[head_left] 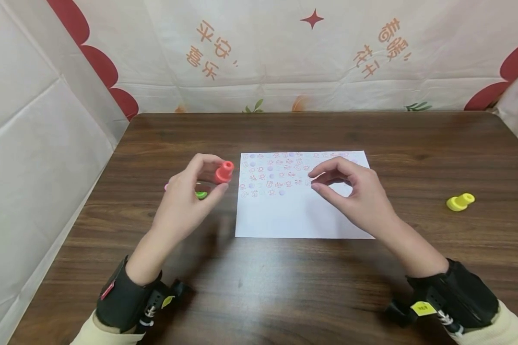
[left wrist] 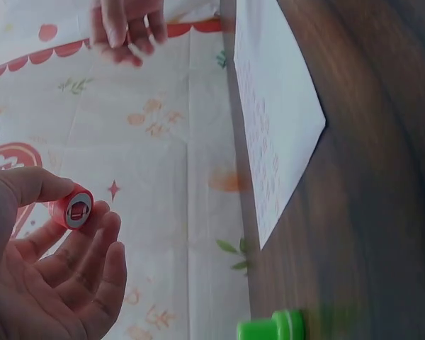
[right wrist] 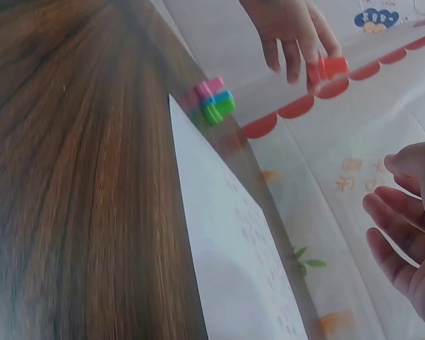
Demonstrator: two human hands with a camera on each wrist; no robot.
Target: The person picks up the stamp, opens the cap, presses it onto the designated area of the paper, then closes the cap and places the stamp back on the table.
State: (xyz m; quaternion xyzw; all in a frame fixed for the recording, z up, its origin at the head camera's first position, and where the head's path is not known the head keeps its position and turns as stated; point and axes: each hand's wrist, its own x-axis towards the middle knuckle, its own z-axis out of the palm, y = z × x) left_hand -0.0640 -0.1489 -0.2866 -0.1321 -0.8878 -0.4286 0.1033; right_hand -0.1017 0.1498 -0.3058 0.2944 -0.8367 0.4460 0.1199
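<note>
My left hand (head_left: 185, 194) pinches a red stamp (head_left: 224, 172) between thumb and fingers, lifted off the table left of the paper. In the left wrist view the stamp's round printing face (left wrist: 78, 211) shows a dark red mark. A white sheet of paper (head_left: 302, 218) lies on the table, its upper part covered in rows of small red and purple prints. Above the paper's right half hovers my right hand (head_left: 356, 191), fingers and thumb loosely curved apart with nothing between them. Behind the left hand, a green stamp (head_left: 201, 195) is partly hidden.
A yellow stamp (head_left: 460, 202) lies on its side on the brown wooden table (head_left: 414, 158), right of the paper. Pink (right wrist: 210, 87), blue (right wrist: 218, 98) and green stamps cluster at the left. A white printed cloth (head_left: 263, 52) hangs behind the table.
</note>
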